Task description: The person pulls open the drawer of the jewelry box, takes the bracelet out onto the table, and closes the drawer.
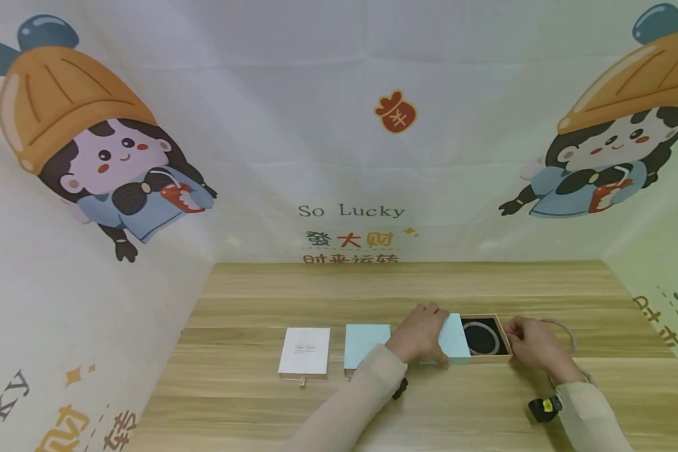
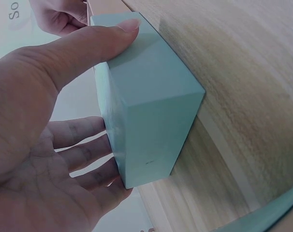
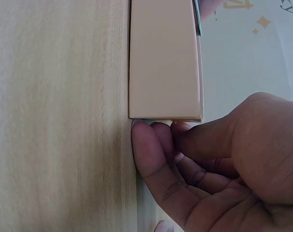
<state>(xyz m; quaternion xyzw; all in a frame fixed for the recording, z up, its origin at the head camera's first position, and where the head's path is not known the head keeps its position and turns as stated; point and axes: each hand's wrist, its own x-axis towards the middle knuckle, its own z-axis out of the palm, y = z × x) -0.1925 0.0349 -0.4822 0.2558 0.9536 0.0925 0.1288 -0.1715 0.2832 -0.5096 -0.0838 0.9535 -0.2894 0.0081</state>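
Observation:
A light-blue slide box sleeve (image 1: 454,339) lies on the table, its peach drawer (image 3: 163,63) pulled part-way out to the right. Inside the drawer, a grey bangle (image 1: 497,339) rests on black lining. My left hand (image 1: 420,334) grips the sleeve, thumb (image 2: 108,43) on the near side and fingers spread along the far side. At the drawer's outer end, my right hand (image 1: 533,342) pinches with thumb and fingertips, which hide the pull tab there. A second bangle (image 1: 567,328) shows beyond the right hand, and another ring-shaped piece (image 1: 587,375) by the right wrist.
Left of the hands stand a white box (image 1: 304,351) with a small ribbon tab in front and another light-blue box (image 1: 367,342), partly behind the left forearm. A printed cloth (image 1: 339,138) walls the wooden table (image 1: 237,351) at the back and sides.

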